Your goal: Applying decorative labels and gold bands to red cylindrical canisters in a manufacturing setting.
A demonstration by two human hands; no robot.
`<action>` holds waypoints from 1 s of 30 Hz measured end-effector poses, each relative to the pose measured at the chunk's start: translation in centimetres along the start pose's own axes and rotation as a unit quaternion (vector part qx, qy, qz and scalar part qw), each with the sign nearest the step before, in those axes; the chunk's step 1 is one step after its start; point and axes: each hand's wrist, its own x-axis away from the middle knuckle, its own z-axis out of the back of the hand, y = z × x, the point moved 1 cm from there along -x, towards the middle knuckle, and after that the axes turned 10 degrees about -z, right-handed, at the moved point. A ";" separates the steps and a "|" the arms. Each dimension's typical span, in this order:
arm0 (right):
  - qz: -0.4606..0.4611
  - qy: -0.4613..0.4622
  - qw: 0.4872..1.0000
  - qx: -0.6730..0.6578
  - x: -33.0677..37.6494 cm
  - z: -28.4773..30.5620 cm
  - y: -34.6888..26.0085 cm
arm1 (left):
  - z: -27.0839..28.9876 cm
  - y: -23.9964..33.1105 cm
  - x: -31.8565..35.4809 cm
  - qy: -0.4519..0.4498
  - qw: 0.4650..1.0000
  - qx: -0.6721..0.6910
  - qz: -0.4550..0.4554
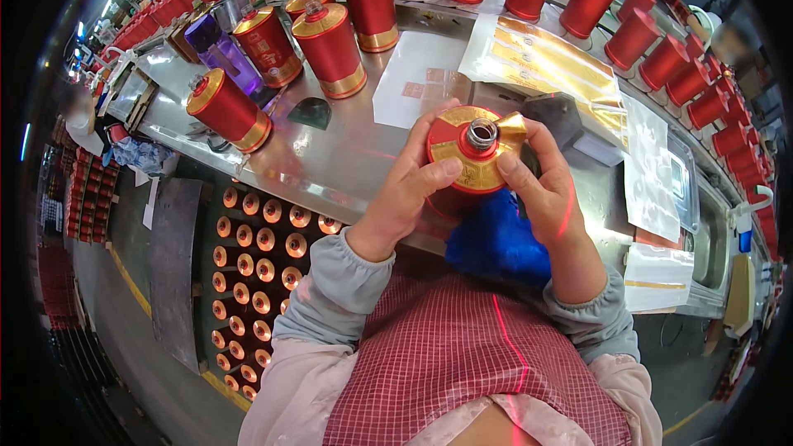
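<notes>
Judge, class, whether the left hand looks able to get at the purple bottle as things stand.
Probably not directly: the left hand is holding a red bottle, and other red bottles stand close beside the purple bottle, partly blocking the way.

Both arms are bent and brought inward, with the forearms slanted upward from the lower part of the view. The left wrist and the right wrist are left bare, the grey sleeve cuffs being gathered below them. The left grip is curled inward, its thumb laid nearly level and pointed right, its fingers partly hidden. The right grip is turned to face it, the thumb angled up and left, the index finger bent above. The two thumbs are held near each other, apart.
</notes>
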 end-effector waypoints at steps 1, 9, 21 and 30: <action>-0.002 -0.001 1.000 0.006 0.0 0.0 -0.1 | 0.0 0.0 0.0 0.000 1.000 0.000 0.002; 0.006 0.001 1.000 0.002 0.0 -0.1 0.2 | 0.1 -0.3 0.1 0.000 1.000 -0.012 -0.015; -0.003 -0.004 1.000 -0.023 0.0 0.0 0.3 | 0.2 -0.5 0.0 -0.013 0.998 -0.050 -0.026; 0.039 0.004 0.999 0.023 0.0 -0.2 0.1 | 0.2 -0.3 0.1 -0.018 0.999 -0.040 -0.021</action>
